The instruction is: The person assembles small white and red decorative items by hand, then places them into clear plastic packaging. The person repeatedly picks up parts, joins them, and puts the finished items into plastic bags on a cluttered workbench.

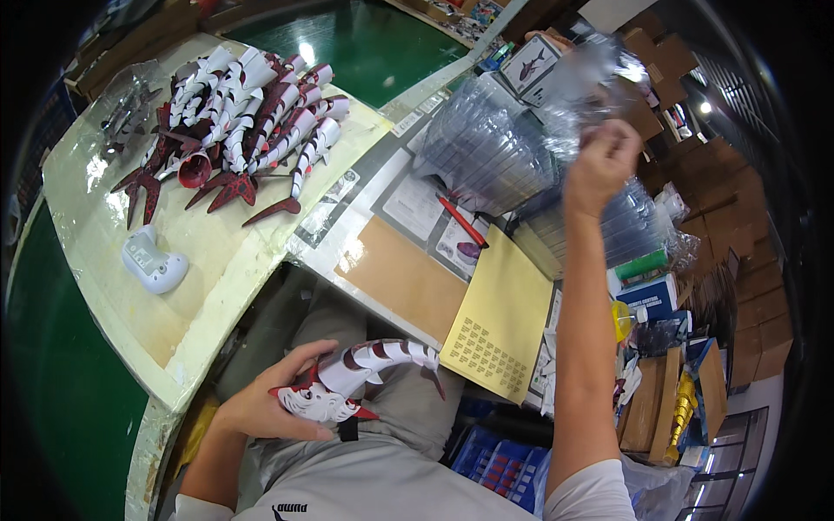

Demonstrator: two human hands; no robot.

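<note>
With our left hand [261,404] gripping the toy shark [352,382], our right hand [599,165] should pinch one clear blister shell [599,65] cleanly off the stack [495,148].

Bright overhead light, evenly spread. Sharp glare spots on the green floor [306,52] and off the clear plastic trays [495,143]. Soft shadow beneath the desk [208,260] edge. Heavy fisheye bending toward the rim, black vignette in every corner. Slight motion blur around the raised right hand [599,165]; centre crisp.
</note>
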